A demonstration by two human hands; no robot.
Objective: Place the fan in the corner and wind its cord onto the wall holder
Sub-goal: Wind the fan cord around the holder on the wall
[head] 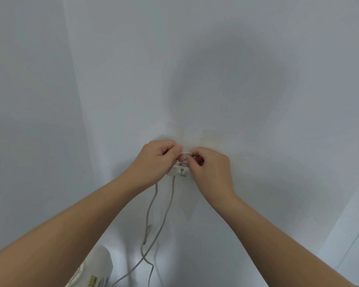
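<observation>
At 7 o'clock, the frame edge is cutting off a white object with yellow-green markings (93, 272); what it is cannot be determined. Just beside it, two strands of the grey cord (149, 212) are hanging down the wall, crossing near 6 o'clock and running out of the bottom edge. One strand carries a small thickened section whose nature is hard to make out.

Both forearms are reaching upward from the lower corners and meeting at centre. The left hand (153, 160) is curling its fingers closed, pinching the cord at its upper end; one strand is emerging below this wrist. The right hand (210, 169) is pinching narrowly on the cord loop at the same point, fingertips almost touching the left thumb.

The white wall holder (179, 170) is sitting directly between and below the hands, which are covering its upper part; a small peg and hook are showing on its lower face.

Beyond, at 12 o'clock, the pale wall (226, 69) is carrying a soft round shadow. At 3 to 4 o'clock, a white frame edge is partly cut off.
</observation>
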